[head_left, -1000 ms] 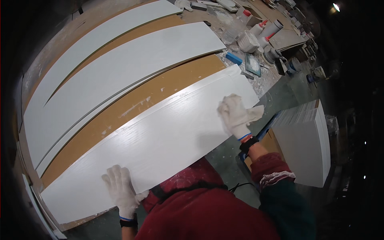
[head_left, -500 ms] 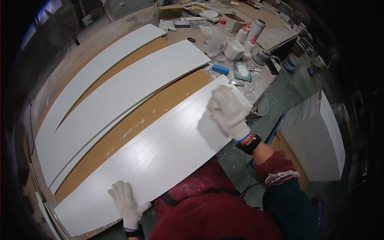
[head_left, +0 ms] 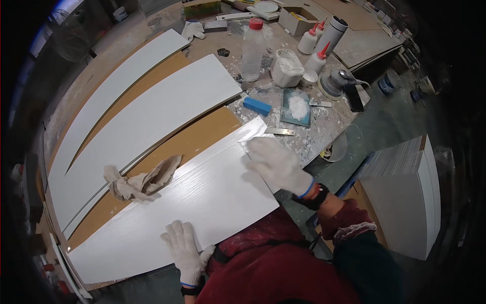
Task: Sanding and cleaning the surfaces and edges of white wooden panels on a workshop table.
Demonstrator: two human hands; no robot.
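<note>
Pressing flat on the nearest white panel (head_left: 197, 202), my right hand (head_left: 276, 163), in a white knit glove, lay with fingers together and extended near the panel's far right corner, gripping nothing; I judged that the open palm was there to steady the board against the bench. My left hand (head_left: 185, 249), gloved alike, rested with fingers slightly spread on the panel's near edge, holding nothing, probably bracing that side close to my body. The panel lay on the brown workbench (head_left: 202, 139), its near edge overhanging toward me. A crumpled beige rag (head_left: 139, 181) sat on the panel's far edge, partly on the bench, well apart from both hands. Two further white panels (head_left: 152, 126) lay side by side beyond it. Past the right hand stood a clear plastic bottle (head_left: 252, 50) with a red cap, a tub of white filler (head_left: 287, 67), a blue block (head_left: 257, 106), a metal scraper (head_left: 279, 131) and an orbital sander (head_left: 335, 83), all on the splattered bench end, presumably kept within reach.
</note>
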